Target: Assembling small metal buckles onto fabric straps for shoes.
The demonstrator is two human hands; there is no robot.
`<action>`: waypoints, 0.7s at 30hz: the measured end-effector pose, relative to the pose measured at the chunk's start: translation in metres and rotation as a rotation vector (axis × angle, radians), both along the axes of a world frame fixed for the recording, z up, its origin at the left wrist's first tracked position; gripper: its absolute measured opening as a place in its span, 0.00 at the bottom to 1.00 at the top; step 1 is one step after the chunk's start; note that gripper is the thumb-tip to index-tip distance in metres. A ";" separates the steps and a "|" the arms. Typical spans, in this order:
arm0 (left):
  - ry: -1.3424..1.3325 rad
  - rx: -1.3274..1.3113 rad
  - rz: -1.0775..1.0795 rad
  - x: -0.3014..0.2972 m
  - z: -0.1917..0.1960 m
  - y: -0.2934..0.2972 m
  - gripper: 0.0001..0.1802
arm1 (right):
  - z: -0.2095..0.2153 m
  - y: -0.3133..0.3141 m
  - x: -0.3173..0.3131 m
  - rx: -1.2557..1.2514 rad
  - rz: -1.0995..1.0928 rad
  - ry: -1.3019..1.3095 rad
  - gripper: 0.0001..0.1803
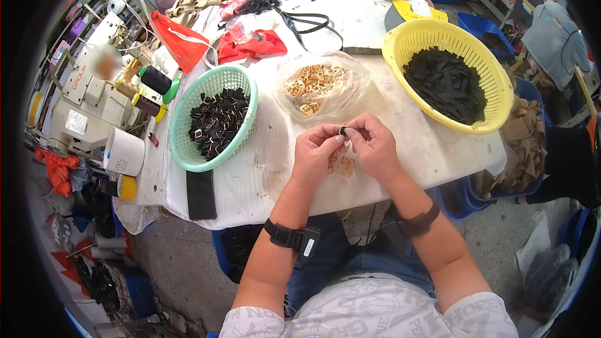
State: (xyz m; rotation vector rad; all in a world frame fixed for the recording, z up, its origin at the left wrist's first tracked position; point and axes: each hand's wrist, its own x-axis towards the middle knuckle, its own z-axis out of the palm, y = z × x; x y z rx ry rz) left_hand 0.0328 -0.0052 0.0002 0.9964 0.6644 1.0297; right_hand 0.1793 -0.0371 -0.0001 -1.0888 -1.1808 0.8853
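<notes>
My left hand and my right hand meet above the near part of the table, fingertips pinched together. Between them is a small black fabric strip, seemingly with a gold-coloured buckle; the fingers cover most of it. Several loose gold buckles lie on the table just under my hands. Beyond them, a clear plastic bag is spread open around a heap of gold buckles. A yellow basket at the right holds black strips. In the green basket at the left are black strips fitted with gold buckles.
A dark phone rests at the table's near left edge. Sewing machines and thread spools stand left. Red cloth and black straps lie farther back. A blue crate with brown pieces sits beyond the right edge.
</notes>
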 end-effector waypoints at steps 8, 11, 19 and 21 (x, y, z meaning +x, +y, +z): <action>0.018 0.028 0.033 0.002 0.000 -0.002 0.08 | 0.003 0.000 0.004 -0.078 0.065 0.111 0.02; 0.068 0.030 0.052 0.001 -0.001 -0.003 0.07 | 0.005 -0.001 0.003 -0.136 0.114 0.165 0.03; 0.163 0.223 0.186 0.010 -0.007 -0.008 0.03 | -0.010 0.003 -0.005 0.025 0.130 0.090 0.14; 0.167 0.208 0.119 0.005 -0.006 -0.008 0.03 | -0.008 0.002 -0.004 0.014 0.140 0.091 0.13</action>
